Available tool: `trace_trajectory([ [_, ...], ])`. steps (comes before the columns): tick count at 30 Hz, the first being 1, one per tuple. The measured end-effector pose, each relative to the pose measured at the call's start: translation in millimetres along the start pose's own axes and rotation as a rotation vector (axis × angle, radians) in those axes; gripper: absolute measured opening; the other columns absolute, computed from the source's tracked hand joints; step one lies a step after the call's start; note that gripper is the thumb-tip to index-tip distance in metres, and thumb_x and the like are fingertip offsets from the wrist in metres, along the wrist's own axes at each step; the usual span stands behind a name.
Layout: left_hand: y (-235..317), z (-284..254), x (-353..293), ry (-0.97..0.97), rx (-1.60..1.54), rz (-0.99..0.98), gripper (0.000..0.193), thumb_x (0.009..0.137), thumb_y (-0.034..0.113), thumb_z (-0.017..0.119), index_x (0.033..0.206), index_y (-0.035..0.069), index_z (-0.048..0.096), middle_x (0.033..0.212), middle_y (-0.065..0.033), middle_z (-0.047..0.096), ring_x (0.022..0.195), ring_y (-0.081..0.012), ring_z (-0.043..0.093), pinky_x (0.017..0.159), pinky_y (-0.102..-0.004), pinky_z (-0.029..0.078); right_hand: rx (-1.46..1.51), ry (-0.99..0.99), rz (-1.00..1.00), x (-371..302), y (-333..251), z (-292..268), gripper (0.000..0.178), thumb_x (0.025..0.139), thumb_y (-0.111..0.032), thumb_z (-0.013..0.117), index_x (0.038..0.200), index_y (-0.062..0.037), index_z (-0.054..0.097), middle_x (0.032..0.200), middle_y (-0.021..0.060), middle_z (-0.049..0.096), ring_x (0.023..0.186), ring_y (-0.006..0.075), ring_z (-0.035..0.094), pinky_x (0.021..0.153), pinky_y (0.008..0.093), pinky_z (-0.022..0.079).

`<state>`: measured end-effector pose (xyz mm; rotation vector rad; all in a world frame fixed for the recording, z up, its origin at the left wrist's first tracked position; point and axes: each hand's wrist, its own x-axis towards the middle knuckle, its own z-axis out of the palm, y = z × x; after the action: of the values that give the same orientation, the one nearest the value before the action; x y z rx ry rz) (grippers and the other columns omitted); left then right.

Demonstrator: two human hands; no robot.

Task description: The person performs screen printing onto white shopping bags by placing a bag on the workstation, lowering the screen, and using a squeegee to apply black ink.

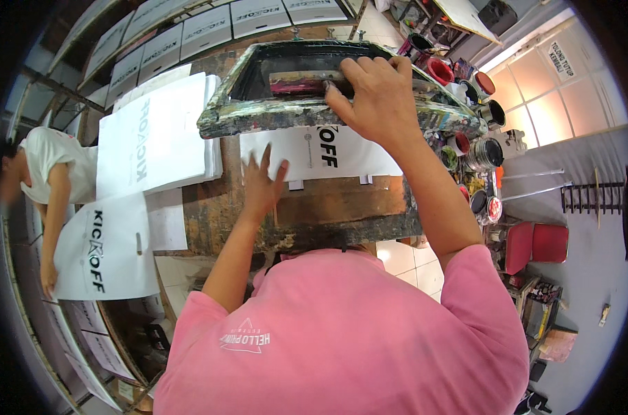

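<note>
A screen-printing frame (214,122), wooden and caked with paint, is tilted up over the worktable. My right hand (380,97) closes around a squeegee (301,81) with a pink-stained wooden handle, lying inside that frame; the fingertips are partly hidden. Under the frame's near edge lies a white bag (290,153) with black printed lettering, its far part covered by the frame. My left hand (264,181) rests with spread fingers at the bag's left end and holds nothing.
A stack of white bags (151,138) sits left of the frame. Beside it, another person (57,166) holds a printed bag (106,252). Racks of printed bags (207,33) line the back and left. Paint tubs (485,153) crowd the right edge; a red chair (535,245) stands beyond.
</note>
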<state>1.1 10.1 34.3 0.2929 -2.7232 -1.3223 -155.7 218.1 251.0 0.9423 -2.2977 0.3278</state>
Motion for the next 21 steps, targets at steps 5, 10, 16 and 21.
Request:
trace_trajectory([
  [5,-65,46,-14,0.097,0.821,0.085,0.105,0.090,0.086,0.035,0.160,0.008,0.034,0.166,-0.0236,0.028,0.159,-0.0377,0.006,0.113,-0.0792,-0.005,0.011,0.028,-0.004,15,6,-2,0.034,0.086,-0.043,0.068,0.088,-0.0087,0.067,0.079,0.0078,0.066,0.081,0.0271,0.065,0.090,0.0484,0.039],
  [10,-32,38,8,0.062,0.631,0.098,0.096,0.094,0.070,0.054,0.154,-0.004,0.039,0.160,-0.0259,0.038,0.153,-0.0406,0.025,0.116,-0.0736,0.008,0.033,0.014,0.012,36,12,-7,0.034,0.087,-0.042,0.066,0.085,-0.0076,0.067,0.077,0.0085,0.066,0.079,0.0278,0.066,0.089,0.0477,0.039],
  [16,51,11,79,0.381,-0.065,0.138,0.057,0.093,0.018,0.073,0.142,-0.005,0.055,0.139,-0.0260,0.060,0.118,-0.0349,0.066,0.089,-0.0434,0.056,0.044,-0.030,0.010,78,30,-14,0.037,0.088,-0.042,0.064,0.086,-0.0057,0.067,0.076,0.0121,0.066,0.080,0.0312,0.067,0.086,0.0497,0.040],
  [21,35,-25,61,0.490,-0.308,0.070,0.053,0.096,0.002,0.066,0.147,0.000,0.052,0.130,-0.0181,0.068,0.102,-0.0152,0.069,0.076,-0.0262,0.058,0.066,-0.046,0.028,90,30,-15,0.037,0.089,-0.041,0.064,0.090,-0.0040,0.068,0.077,0.0131,0.067,0.078,0.0338,0.066,0.086,0.0498,0.041],
])
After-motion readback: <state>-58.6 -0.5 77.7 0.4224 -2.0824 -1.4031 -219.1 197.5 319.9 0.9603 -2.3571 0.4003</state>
